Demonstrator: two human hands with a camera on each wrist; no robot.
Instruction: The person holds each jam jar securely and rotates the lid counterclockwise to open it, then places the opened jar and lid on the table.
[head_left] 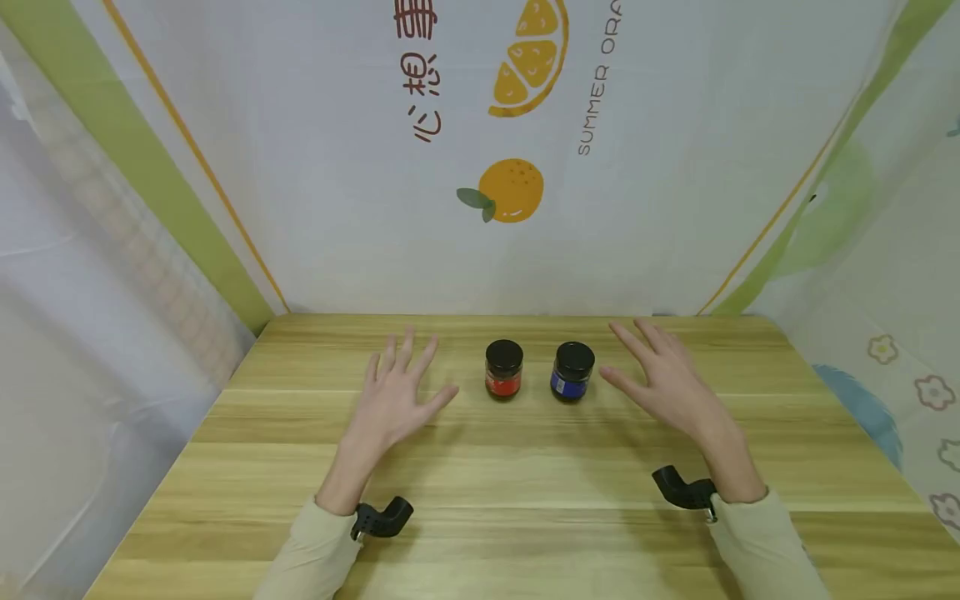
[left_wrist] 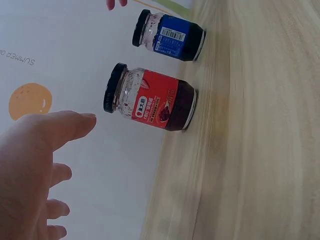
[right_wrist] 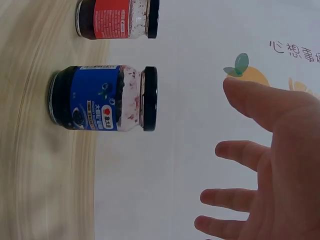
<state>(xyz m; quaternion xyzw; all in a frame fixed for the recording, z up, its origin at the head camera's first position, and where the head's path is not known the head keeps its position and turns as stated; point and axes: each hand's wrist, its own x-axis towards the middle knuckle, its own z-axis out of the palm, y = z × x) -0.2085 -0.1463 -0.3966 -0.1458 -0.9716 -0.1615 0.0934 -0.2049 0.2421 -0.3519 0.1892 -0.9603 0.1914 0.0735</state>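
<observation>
Two glass jam jars with black lids stand upright, side by side and apart, on the wooden table. The left one, a red-labelled jar (head_left: 503, 371), holds dark red contents; its label faces the left wrist view (left_wrist: 157, 100). To its right is a blue-labelled jar (head_left: 572, 372), whose label with berries shows in the right wrist view (right_wrist: 97, 98). My left hand (head_left: 393, 400) hovers left of the red jar, fingers spread, touching nothing. Right of the blue jar, my right hand (head_left: 667, 383) also has its fingers spread, its thumb close to that jar but apart from it.
Behind the wooden table (head_left: 525, 500) hangs a white cloth (head_left: 360, 233) printed with oranges and lettering. More patterned cloth hangs along both sides. Each wrist wears a black camera mount, the left one (head_left: 384, 517) and the right one (head_left: 682, 489).
</observation>
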